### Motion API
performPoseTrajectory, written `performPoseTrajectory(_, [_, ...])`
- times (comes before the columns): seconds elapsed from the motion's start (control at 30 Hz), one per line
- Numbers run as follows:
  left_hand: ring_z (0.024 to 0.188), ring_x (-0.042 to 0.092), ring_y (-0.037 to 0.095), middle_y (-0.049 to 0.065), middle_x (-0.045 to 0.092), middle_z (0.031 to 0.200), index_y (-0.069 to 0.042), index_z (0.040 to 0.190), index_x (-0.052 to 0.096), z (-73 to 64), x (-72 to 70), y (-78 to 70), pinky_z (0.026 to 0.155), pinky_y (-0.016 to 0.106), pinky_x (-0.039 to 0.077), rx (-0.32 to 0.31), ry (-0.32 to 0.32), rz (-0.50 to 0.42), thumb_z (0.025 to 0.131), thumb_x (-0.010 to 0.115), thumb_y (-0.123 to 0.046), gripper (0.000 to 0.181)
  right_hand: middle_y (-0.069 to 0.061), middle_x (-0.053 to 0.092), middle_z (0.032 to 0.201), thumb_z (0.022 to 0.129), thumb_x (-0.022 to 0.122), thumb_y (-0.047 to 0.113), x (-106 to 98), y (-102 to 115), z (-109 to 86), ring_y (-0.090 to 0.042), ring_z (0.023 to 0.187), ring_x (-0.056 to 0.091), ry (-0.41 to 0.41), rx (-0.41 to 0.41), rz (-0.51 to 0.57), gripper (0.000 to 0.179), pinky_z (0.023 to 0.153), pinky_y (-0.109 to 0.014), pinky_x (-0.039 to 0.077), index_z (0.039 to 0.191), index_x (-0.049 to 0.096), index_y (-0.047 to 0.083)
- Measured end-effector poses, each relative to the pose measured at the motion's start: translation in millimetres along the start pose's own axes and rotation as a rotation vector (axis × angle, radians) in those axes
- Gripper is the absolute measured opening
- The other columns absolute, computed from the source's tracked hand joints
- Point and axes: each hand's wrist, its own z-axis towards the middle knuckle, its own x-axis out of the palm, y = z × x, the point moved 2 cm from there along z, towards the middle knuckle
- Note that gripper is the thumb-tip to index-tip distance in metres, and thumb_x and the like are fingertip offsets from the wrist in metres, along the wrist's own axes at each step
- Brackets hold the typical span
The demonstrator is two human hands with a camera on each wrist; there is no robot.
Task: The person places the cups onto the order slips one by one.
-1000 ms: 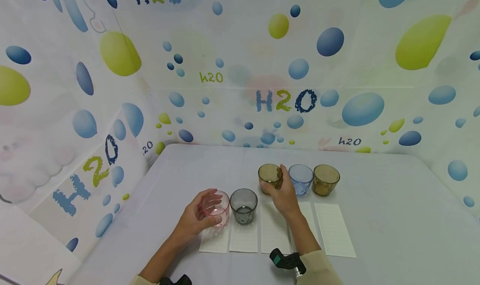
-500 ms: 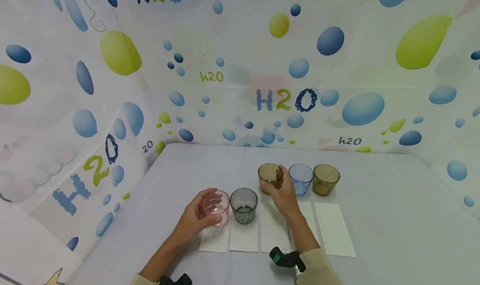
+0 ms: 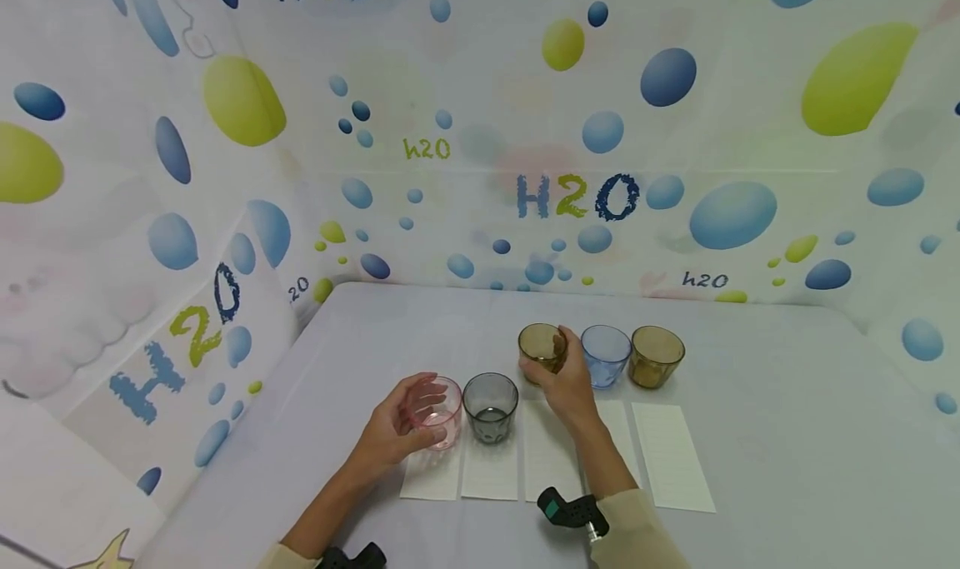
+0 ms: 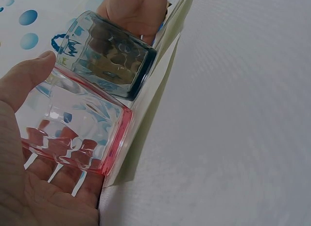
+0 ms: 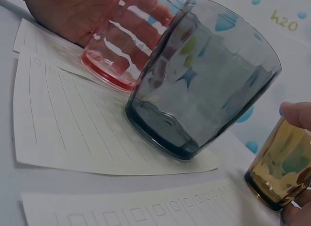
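Note:
In the head view my left hand (image 3: pixel 390 423) curls round a pink glass (image 3: pixel 442 415), thumb at the near side and fingers behind. A grey glass (image 3: pixel 491 409) stands upright right beside it, above the second lined paper slip. Farther back, my right hand (image 3: pixel 566 377) grips an amber glass (image 3: pixel 542 346) between thumb and fingers. A blue glass (image 3: pixel 606 356) and a second amber glass (image 3: pixel 656 358) stand just right of that hand. The left wrist view shows the pink glass (image 4: pixel 82 124) against the fingers; the right wrist view shows the held amber glass (image 5: pixel 282 163) at its edge.
Several lined paper slips lie in a row on the white table (image 3: pixel 780 436), the rightmost slip (image 3: pixel 672 456) bearing no glass. A white backdrop (image 3: pixel 480 77) with blue and green dots rises behind and to the left.
Both hands keep their grips and the glasses stay in place. The whole head view has shifted slightly.

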Motion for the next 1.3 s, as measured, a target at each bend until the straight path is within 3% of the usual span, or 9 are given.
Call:
performPoseTrajectory(0.43, [0.133,0.052,0.042,0.024,0.055,0.142,-0.005,0.150,0.039,-0.5,0.8,-2.2,0.103,0.023,0.049,-0.020,-0.006,-0.004,0.085,0.077,-0.004,0.075,-0.019,0.042,0.153,0.085,0.080,0.024,1.3,-0.8,3.6,-0.038,0.135,0.045,-0.022,-0.027,-0.042,0.092,0.110,-0.054,0.040,0.158,0.027,0.009])
performPoseTrajectory(0.87, [0.133,0.053,0.041,0.022,0.055,0.143,-0.005,0.150,0.039,-0.7,1.0,-2.3,0.103,0.023,0.049,-0.017,-0.009,0.019,0.085,0.077,-0.005,0.075,-0.017,0.050,0.145,0.083,0.080,0.022,2.9,1.3,6.0,-0.035,0.132,0.049,-0.037,-0.037,-0.028,0.087,0.108,-0.052,0.043,0.155,0.033,0.007])
performPoseTrajectory(1.3, [0.132,0.053,0.041,0.021,0.056,0.142,-0.008,0.150,0.041,-1.2,1.0,-1.5,0.103,0.023,0.049,-0.014,-0.008,0.016,0.085,0.077,-0.005,0.074,-0.017,0.048,0.144,0.084,0.081,0.021,3.6,7.2,4.7,-0.035,0.133,0.048,-0.030,-0.036,0.029,0.088,0.105,-0.050,0.047,0.155,0.032,0.007])
